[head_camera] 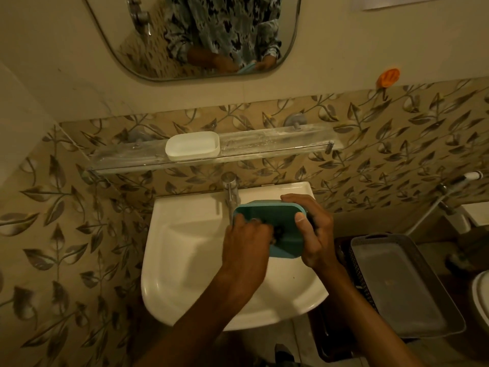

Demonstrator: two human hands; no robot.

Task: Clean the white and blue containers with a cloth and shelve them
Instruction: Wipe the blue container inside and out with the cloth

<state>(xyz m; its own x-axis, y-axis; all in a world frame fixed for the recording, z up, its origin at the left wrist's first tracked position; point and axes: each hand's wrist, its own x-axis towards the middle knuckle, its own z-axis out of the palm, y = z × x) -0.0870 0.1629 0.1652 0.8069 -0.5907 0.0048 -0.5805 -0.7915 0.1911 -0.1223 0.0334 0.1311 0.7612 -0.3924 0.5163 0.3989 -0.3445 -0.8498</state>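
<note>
Holding blue container (272, 215) tilted above sink (185, 247), open side toward camera, just in front of tap (230, 192). Right hand (315, 234) grips its right wall, thumb hooked over rim. Left hand (246, 245) reaches inside, fingers curled round dark cloth (276, 233), cloth mostly hidden. White container (192, 147) sits on glass shelf (277, 144) above tap, well apart. Grey basket (404, 287) right of sink. Mirror (198, 35) on wall above.

glass shelf (277, 144): right half bare, open from front | white container (192, 147) fills its left-centre | tap (230, 189) stands just under its middle | mirror (127, 49) rim hangs above | blue container (272, 218) held below, before tap
</note>
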